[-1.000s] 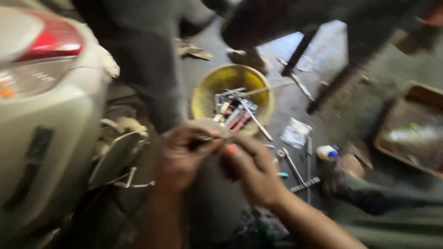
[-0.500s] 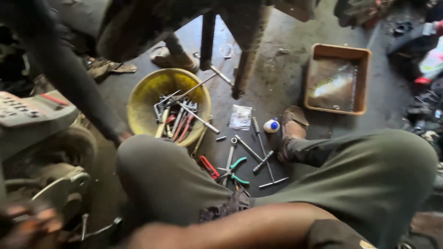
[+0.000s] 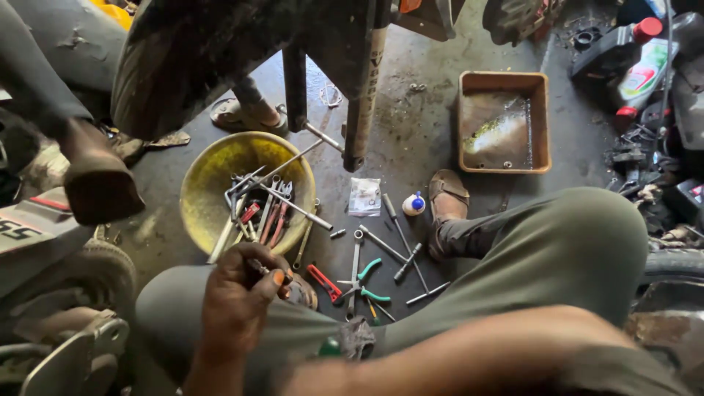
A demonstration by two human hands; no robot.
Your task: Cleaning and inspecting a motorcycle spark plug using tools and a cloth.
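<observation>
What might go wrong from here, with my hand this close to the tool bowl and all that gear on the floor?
The left hand pinches a small metal part right at the rim of the yellow bowl; if it slips it may vanish among the piled tools. Long handles overhang the rim, so a nudge could tip the bowl. Loose wrenches and green-handled pliers lie beside the sandalled foot, a likely stepping hazard.

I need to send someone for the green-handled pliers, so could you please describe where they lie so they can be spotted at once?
Start at the round yellow bowl full of tools on the concrete floor. To its lower right, loose tools lie scattered beside the person's sandalled foot. The green-handled pliers lie there, just right of a red-handled tool; they are the only tool there with bright green handles, spread apart in a V.
</observation>
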